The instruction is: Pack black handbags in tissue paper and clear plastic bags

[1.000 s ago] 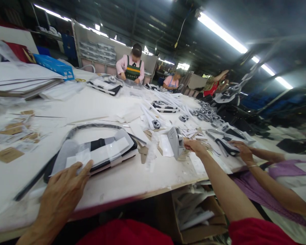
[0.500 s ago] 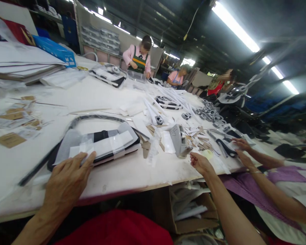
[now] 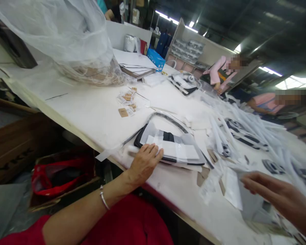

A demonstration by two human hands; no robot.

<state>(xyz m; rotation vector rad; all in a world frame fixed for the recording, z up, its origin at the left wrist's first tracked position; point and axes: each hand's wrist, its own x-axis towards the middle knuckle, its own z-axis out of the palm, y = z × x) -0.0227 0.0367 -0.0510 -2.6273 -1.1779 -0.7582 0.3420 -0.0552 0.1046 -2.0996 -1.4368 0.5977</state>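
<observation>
A black handbag [image 3: 142, 134] lies flat on the table, its front covered with white paper [image 3: 170, 148] and its long strap [image 3: 168, 119] wrapped in clear film. My left hand [image 3: 146, 161] rests on the bag's near edge, fingers laid out over the paper. Over to the right, my right hand [image 3: 272, 192] hovers with fingers pressed together, slightly blurred. Whether a bit of tape sits in its fingertips cannot be made out. Just below that hand stands a grey tape dispenser [image 3: 255, 204], partly covered by it.
Small brown tags [image 3: 123, 112] lie beyond the bag. A large clear plastic bag [image 3: 73, 37] and stacked sheets [image 3: 135, 60] stand at the back left. Wrapped straps [image 3: 244, 136] and paper lie rightward. An open carton [image 3: 63, 180] is below the table edge. Two people work across the table.
The view has swung to the left. My right hand has come away from the tape dispenser's front end and is now above it, closer to the bag. The left hand stays on the bag.
</observation>
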